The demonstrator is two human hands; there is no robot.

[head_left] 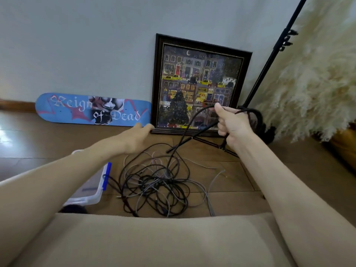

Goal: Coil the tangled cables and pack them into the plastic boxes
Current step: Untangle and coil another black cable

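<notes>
While the right hand (232,123) gripped the black cable (189,122), with the fingers curled around it and the thumb pressed on top, a few finished loops (257,120) hung from the far right side of the same hand. The left hand (137,136) was held out to the left of it, well apart, with the fingers relaxed and fairly straight, and it held nothing.

From the right hand the black cable ran down and to the left into the tangle (158,182), which lay on the wooden floor (240,180) between the two forearms, below both hands. Thin grey cables were mixed with black ones there. The plastic box (90,191) with a blue latch stood just beside the tangle on its left, partly hidden under the left forearm.

The cable seemed light and soft, but a little springy, so the loops could open if the grip became loose. It would probably catch on the other cables when pulled. A good place for the free hand seemed to be the hanging part just below the right hand, to guide the next loop.
</notes>
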